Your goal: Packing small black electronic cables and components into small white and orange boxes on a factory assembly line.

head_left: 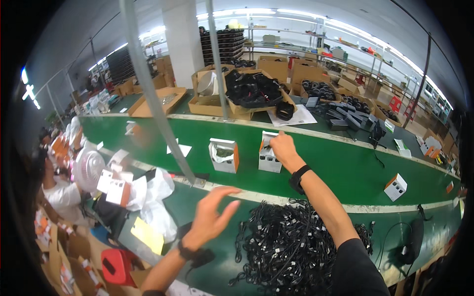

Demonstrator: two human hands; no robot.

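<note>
My right hand (285, 148) is at the open top of a small white carton (269, 164) standing on the green belt. Its fingers are curled together at the carton's mouth, and whatever they grip is hidden. Just left of it stands a second open carton (223, 163), white with an orange side, with whitish wrapping showing inside. My left hand (211, 217) hovers over the near edge of the belt, thumb and fingers apart, holding nothing. Beneath and between my arms lies a big heap of black cables (284, 241) with light-coloured plugs.
A closed carton (395, 187) sits farther right on the belt (335, 165). A metal post (153, 98) rises left of my hands. White plastic bags (159, 197) and a yellow sheet (147, 235) lie at left. Black goods fill boxes (254, 89) beyond the belt. People work at far left.
</note>
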